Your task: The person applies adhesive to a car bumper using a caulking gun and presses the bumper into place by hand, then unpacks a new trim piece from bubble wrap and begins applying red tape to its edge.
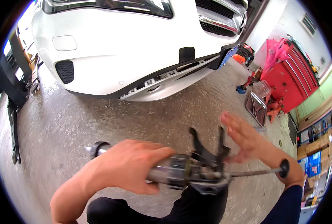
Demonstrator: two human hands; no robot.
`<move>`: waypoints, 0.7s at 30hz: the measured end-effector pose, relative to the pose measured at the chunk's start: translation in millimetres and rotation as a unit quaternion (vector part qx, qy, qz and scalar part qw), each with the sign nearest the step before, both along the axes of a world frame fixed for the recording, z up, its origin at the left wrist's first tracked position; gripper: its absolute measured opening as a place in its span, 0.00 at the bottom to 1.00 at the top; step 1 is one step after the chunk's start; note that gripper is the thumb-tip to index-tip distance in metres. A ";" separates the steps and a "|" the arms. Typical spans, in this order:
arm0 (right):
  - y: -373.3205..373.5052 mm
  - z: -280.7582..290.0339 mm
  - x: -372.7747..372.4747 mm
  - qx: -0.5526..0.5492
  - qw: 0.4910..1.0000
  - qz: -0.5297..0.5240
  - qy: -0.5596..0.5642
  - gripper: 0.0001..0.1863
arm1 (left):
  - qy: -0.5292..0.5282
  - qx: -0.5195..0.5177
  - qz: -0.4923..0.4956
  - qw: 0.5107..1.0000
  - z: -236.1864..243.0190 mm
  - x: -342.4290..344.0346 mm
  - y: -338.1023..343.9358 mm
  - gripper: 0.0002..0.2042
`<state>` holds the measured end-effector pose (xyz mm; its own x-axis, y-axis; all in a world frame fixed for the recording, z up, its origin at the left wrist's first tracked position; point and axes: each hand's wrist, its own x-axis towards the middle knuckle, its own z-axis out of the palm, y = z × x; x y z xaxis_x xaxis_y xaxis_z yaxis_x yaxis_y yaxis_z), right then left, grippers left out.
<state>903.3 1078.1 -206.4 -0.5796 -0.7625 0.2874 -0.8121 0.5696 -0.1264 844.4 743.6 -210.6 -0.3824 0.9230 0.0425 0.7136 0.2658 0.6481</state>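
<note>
Across my lap lies a caulking gun (179, 171) with a metallic barrel, a black forked handle and trigger, and a long rod ending in a black disc. Its pale nozzle points left. My left hand (130, 164) is wrapped over the barrel. Slightly blurred, my right hand (244, 138) is raised beside the trigger with fingers stretched out, and nothing shows in it. Ahead stands a white car (110, 44). A silver lower trim strip (173, 89) hangs partly away from its front bumper, showing clips along the gap.
A red tool cabinet (291, 76) stands at the right, with red jack stands (274, 108) and a metal-framed item (256, 108) near it. Boxes and a blue container (314, 164) sit farther right. A dark lift post with an arm (13, 123) rises on the left.
</note>
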 end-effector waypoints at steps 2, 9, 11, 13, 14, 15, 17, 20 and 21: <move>35.5 9.3 17.5 0.047 0.997 0.033 -0.053 0.50 | -0.034 0.024 -0.048 0.998 14.4 1.5 53.0 0.27; 127.9 17.0 49.2 -0.137 0.816 -0.135 -0.545 0.47 | -0.142 -0.030 -0.125 0.981 45.0 -12.3 178.6 0.25; 142.6 11.3 54.7 -0.137 0.858 -0.051 -0.492 0.45 | -0.129 0.036 -0.151 0.979 48.3 -17.5 194.5 0.22; 150.3 7.0 54.0 -0.132 0.896 0.021 -0.422 0.43 | -0.153 0.068 -0.175 0.970 49.1 -23.0 205.0 0.21; 150.1 6.5 59.5 -0.144 0.892 -0.001 -0.429 0.32 | -0.172 0.098 -0.198 0.960 47.0 -25.4 209.5 0.19; 150.4 5.1 67.9 -0.156 0.886 -0.023 -0.435 0.22 | -0.176 0.094 -0.196 0.960 43.9 -27.5 214.8 0.19; 150.9 0.8 77.9 -0.199 0.866 -0.044 -0.457 0.26 | -0.167 0.051 -0.180 0.968 45.0 -32.3 229.1 0.18; 145.5 -9.1 104.8 -0.355 0.759 -0.073 -0.542 0.31 | -0.149 0.002 -0.167 0.975 49.2 -33.3 246.4 0.18; 139.8 -12.8 117.4 -0.431 0.696 -0.078 -0.569 0.33 | -0.143 -0.007 -0.167 0.976 51.0 -32.4 249.8 0.18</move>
<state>1020.7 1217.9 -219.2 -0.8623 -0.4934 -0.1144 0.1568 -0.0454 -0.9866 812.0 993.3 -159.6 -0.0555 0.9978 -0.0354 0.5531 0.0602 0.8309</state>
